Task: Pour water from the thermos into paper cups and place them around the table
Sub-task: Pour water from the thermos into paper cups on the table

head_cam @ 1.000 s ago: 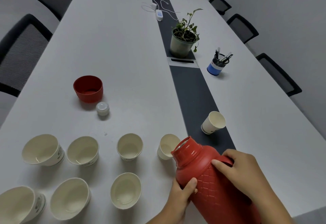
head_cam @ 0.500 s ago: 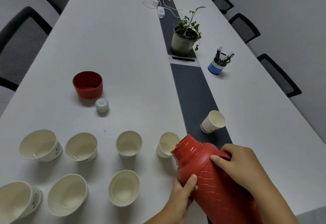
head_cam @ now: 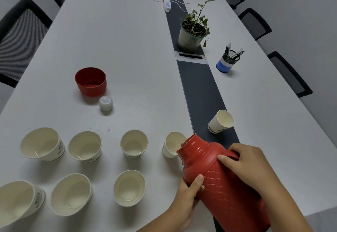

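Both hands are clamped on the red thermos (head_cam: 224, 182): the left hand (head_cam: 187, 195) cups its body from below, the right hand (head_cam: 244, 164) wraps the handle near the shoulder. It tilts over the desk (head_cam: 127, 49), its open mouth at the rim of the nearest cup (head_cam: 172, 146). 6 more cups stand to the left of the hands, 1 beyond them. The flask looks heavy and smooth, so handle plus underside seems the sound hold. The paper cups are light and would tip at a knock.
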A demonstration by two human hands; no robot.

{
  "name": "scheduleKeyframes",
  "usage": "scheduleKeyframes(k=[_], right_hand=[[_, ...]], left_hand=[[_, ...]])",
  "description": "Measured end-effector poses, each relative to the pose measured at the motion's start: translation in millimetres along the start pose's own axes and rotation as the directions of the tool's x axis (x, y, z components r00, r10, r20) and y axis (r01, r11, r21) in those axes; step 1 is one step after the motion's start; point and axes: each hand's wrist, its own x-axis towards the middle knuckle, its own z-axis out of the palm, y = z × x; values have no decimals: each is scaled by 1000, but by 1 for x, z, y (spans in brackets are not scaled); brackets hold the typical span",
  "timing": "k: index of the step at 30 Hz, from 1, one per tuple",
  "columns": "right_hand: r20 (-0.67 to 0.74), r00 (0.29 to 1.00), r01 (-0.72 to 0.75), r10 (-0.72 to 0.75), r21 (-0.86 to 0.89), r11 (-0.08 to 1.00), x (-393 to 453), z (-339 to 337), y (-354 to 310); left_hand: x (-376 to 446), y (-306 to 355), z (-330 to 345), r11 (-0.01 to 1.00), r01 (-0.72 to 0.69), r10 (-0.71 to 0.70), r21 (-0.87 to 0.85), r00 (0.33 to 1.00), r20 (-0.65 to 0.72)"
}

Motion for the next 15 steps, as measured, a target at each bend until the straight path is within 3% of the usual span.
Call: scheduleKeyframes(k=[15], right_hand=[[19,1000,-5,5,-3,1000,-1,-2,-2]], left_hand=[[-1,0,1,1000,-2,2,2,1000,1]])
